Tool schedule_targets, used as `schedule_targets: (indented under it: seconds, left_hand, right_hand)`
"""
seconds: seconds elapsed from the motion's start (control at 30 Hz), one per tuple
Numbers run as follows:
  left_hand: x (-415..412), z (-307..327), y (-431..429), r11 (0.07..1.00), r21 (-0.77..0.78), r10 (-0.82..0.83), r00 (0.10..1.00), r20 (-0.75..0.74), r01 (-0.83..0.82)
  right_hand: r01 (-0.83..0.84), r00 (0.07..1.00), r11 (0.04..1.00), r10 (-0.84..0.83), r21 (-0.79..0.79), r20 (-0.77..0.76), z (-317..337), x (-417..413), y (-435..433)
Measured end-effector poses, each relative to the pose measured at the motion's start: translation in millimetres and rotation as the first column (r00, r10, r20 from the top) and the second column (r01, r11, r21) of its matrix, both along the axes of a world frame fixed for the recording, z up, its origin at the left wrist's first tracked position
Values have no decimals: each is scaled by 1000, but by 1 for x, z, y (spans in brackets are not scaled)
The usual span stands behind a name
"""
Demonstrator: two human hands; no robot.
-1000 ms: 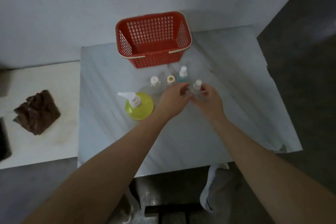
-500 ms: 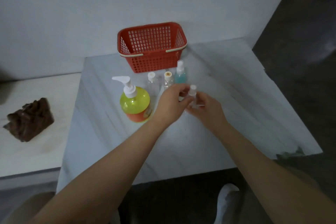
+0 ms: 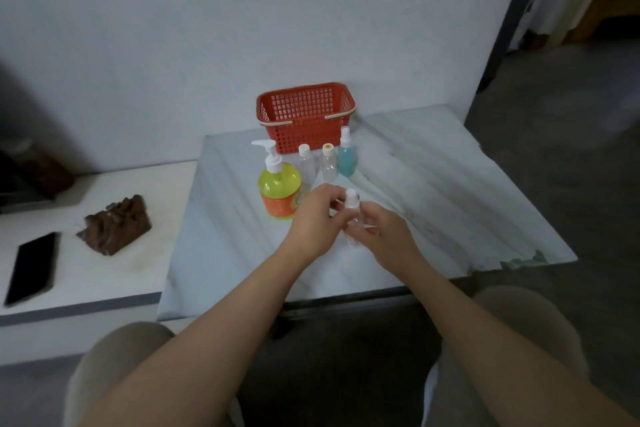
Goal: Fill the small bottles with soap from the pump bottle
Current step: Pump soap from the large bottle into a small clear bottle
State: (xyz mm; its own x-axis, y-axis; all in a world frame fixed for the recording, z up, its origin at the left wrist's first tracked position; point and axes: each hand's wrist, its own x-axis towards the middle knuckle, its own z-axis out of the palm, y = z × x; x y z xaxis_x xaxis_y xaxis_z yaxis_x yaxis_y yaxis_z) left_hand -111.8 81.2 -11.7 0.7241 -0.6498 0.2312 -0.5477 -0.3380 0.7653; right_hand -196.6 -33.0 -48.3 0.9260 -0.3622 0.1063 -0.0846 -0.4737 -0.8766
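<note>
A yellow-green pump bottle (image 3: 279, 188) with a white pump and orange label stands on the marble table (image 3: 433, 191). Behind it stand two clear small bottles (image 3: 306, 166) (image 3: 329, 165) and a blue spray bottle (image 3: 346, 154). A further clear small bottle (image 3: 354, 215) with a white cap is held above the table between both hands. My right hand (image 3: 384, 236) grips its body. My left hand (image 3: 317, 218) has its fingers curled at the cap.
A red plastic basket (image 3: 306, 114) stands against the wall behind the bottles. On the lower white bench to the left lie a brown crumpled object (image 3: 116, 227) and a black phone (image 3: 33, 267). The table's right front corner (image 3: 530, 258) is chipped. My knees show below.
The view has tilted up and back, showing more wall and my knees. Both hands have brought the small bottle nearer to me, away from the row of bottles.
</note>
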Motion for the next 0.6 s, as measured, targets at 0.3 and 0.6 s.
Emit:
schedule_targets:
  seconds: [0.3,0.6]
  left_hand:
    - [14,-3,4,999,1,34,999,2,-34]
    - [41,-23,-23,995,96,31,997,65,-37]
  right_hand:
    - [-1,1000,1000,0,-14,-14,-5,16,1]
    - [17,996,1000,-16,4,-92,-22,44,-21]
